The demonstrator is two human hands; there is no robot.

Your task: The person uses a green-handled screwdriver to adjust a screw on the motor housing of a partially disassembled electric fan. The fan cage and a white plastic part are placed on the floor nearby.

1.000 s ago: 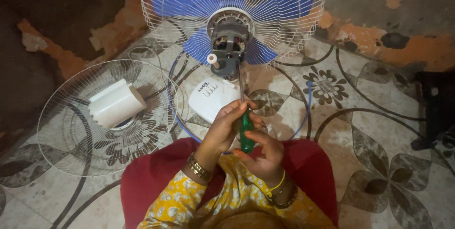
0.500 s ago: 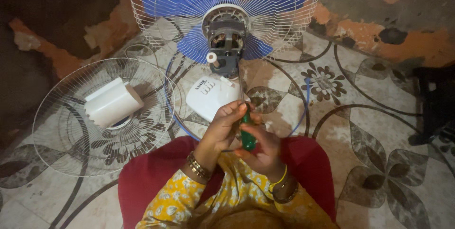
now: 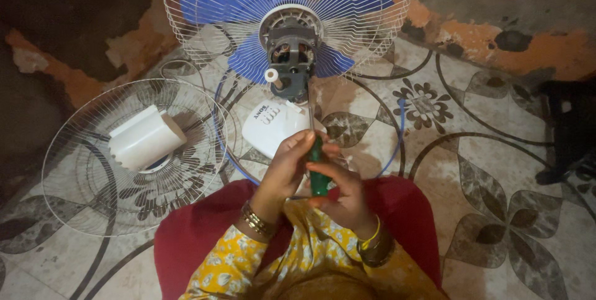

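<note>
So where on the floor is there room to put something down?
Bare tiles lie right of the fan, up to the dark object. Left is crowded: a loose grille holding a white cover. Both hands grip the screwdriver.

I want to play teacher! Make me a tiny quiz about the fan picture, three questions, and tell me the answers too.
1. True or false: both hands grip the green-handled screwdriver.
2. Where does the screwdriver's metal shaft point? A) at the fan motor B) at the loose wire grille C) at the dark wall
3. Fill in: the white cover lies on the loose wire ____.

Key:
1. True: the left hand and the right hand both hold the handle.
2. A
3. grille
</note>
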